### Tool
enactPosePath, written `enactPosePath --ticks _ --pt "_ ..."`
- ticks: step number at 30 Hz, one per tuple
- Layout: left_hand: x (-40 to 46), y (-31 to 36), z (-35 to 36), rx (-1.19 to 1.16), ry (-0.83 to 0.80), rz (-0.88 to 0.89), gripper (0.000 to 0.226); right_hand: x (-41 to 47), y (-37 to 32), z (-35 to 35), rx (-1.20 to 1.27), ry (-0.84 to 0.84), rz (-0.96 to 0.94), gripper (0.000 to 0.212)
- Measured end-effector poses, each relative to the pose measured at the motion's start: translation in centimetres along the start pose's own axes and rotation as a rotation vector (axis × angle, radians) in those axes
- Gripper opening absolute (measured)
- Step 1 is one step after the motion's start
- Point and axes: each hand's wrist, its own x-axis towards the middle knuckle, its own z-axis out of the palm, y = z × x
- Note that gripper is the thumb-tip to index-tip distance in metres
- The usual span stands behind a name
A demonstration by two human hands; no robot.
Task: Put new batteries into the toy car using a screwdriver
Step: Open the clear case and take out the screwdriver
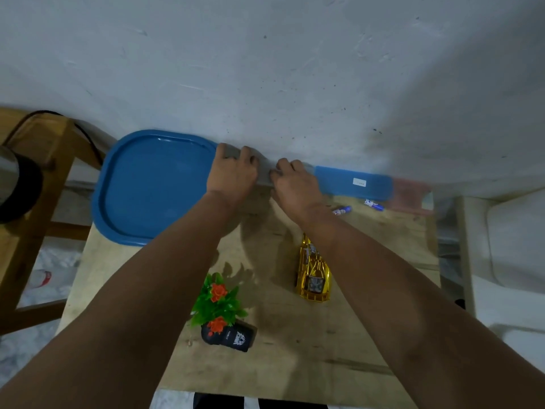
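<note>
Overhead, both of a person's bare arms reach to the far edge of a wooden surface (295,364) set against a scuffed white wall (265,69). The left hand (233,172) and the right hand (298,184) sit close together, each with its grip curled over a grey, blurred object (264,175) at the wall's foot; what that object is cannot be told. Just beside the left hand lies a blue tray (153,184), overhanging the surface's left edge. To the right of the right hand is a long blue case (354,184) bearing a small white label, with a blurred reddish item (410,196) beyond it. Two batteries (342,210) with blue and white wrappers lie loose on the wood near the case. The gold toy car (314,276) rests on the surface under the right forearm, untouched by either hand. Nearer the camera, a small artificial plant (218,305) with orange flowers stands in a black pot. A wooden stool (38,172) stands at left.
</note>
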Motion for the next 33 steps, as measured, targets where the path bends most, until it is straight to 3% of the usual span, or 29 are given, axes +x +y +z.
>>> enactPosePath --ticks 33 --pt "0.2 -0.5 -0.3 -0.064 0.01 -0.002 0.036 1.3 0.8 -0.6 -0.12 -0.048 -0.16 0.045"
